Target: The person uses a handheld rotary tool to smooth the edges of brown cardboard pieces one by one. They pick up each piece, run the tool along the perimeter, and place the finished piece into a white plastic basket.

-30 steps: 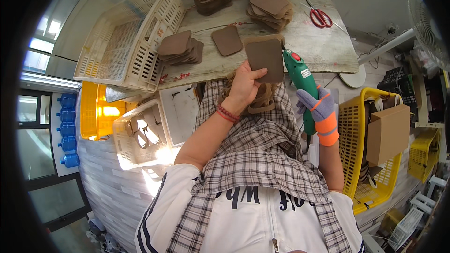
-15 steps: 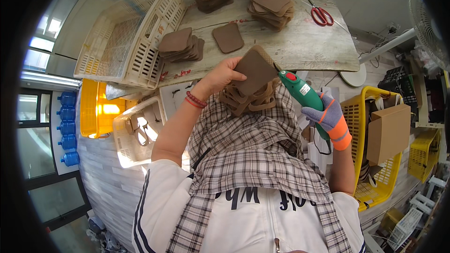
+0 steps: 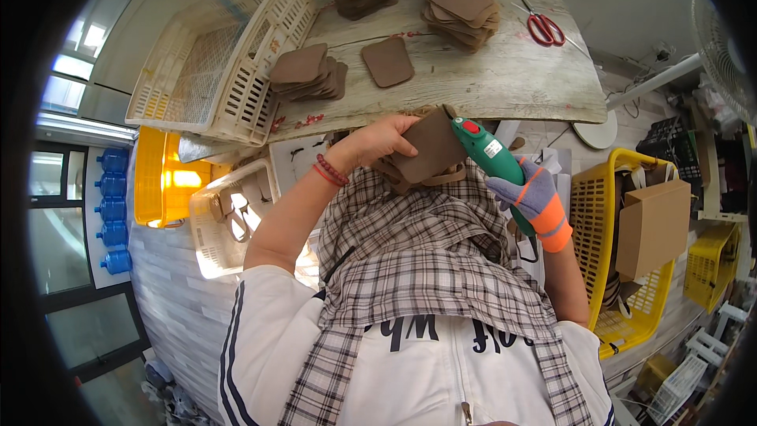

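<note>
Above my lap, my left hand (image 3: 380, 140) pinches a brown rounded-square piece (image 3: 430, 148) by its left side, thumb on the upper face. My right hand (image 3: 530, 196), in a grey and orange glove, is wrapped round a green corded handheld power tool (image 3: 492, 150) with a red switch. The tool's front end meets the far right corner of the brown piece; its tip is hard to make out. Brown strips or offcuts (image 3: 444, 177) lie in my lap on the checked apron, partly under the piece.
On the worn table (image 3: 505, 83) lie a single brown piece (image 3: 387, 61), a fanned stack (image 3: 300, 72), taller stacks (image 3: 461, 8) and red-handled scissors (image 3: 546, 29). A white crate (image 3: 264, 99) stands at the table's left. A yellow basket (image 3: 587, 225) holding a cardboard box (image 3: 653, 229) is at my right.
The brown piece has turned and come lower, nearer my lap. My right hand and the green tool have shifted slightly left, still at the piece's edge.
</note>
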A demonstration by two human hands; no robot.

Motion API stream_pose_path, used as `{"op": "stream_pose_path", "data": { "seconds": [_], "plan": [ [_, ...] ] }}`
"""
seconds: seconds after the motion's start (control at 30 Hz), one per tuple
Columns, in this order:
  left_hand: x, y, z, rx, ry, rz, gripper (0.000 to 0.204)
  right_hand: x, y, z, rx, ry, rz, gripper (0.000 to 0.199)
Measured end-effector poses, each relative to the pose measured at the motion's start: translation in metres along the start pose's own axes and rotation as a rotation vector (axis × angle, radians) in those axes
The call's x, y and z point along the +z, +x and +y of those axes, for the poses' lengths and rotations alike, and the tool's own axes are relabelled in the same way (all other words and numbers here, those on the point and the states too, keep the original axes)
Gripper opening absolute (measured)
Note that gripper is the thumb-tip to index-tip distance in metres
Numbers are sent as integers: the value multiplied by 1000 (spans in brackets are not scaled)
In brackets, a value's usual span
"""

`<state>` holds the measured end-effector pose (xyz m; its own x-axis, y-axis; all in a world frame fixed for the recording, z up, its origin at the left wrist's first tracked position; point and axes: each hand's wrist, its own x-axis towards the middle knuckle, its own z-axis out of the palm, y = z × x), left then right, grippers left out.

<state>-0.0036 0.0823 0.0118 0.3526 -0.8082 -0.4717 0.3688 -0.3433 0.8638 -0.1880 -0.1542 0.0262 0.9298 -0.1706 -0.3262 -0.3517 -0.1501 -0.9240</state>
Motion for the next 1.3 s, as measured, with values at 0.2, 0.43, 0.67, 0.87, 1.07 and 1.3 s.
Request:
{"op": "stream_pose_path", "data": {
  "seconds": [0.2, 0.43, 0.67, 0.87, 1.07, 1.3],
  "plan": [
    [-12, -5, 6, 80, 340, 83, 33, -1, 0, 0, -6, -8, -39, 45],
    [-20, -19, 5, 288, 29, 476, 26, -1, -1, 5, 46, 24, -53, 43],
    [-18, -19, 2, 325, -208, 486, 19, 7, -2, 4, 35, 70, -90, 45],
    [-14, -16, -2, 280, -82, 417, 19, 11, -1, 5, 47, 70, -119, 46],
    [-2, -16, 1, 194, 9, 361, 20, 16, -1, -7, 33, 63, -145, 43],
    [4, -19, 11, 149, 15, 205, 25, 25, 9, -18, 44, 72, -173, 41]
  ]
}}
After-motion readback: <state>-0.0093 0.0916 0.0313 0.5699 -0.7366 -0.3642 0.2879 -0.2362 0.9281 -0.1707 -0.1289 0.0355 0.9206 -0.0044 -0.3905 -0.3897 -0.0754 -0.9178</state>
